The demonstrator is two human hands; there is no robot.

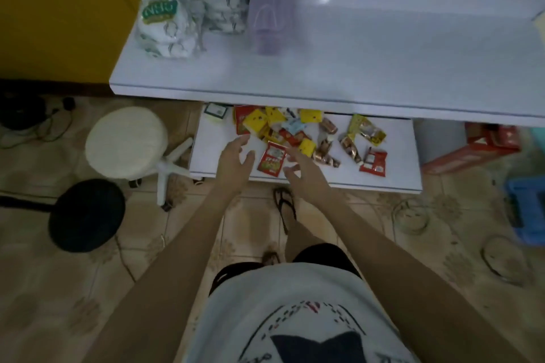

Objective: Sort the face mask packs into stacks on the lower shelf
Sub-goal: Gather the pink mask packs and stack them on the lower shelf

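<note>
Face mask packs [295, 130] lie loose in a mixed heap, red, yellow & bronze, on the white lower shelf [398, 162], centre of frame, w/ a few strays off to the right. One red pack [272, 159] sits at the heap's near edge, between both hands. Left hand [234, 160] is just left of it, fingers spread & lightly bent, holding nothing. Right hand [303, 172] is at its right edge, fingers apart & relaxed, nothing gripped; can't tell if the tips touch the pack. Above, the upper shelf [354, 68] carries white bags w/ green labels [165, 26] and a blurred purple pack [272, 12], upper left. On the tiled floor: cream stool [125, 141] & black stool [87, 215] at left, red box [472, 150] & blue crate [528, 209] at right.
</note>
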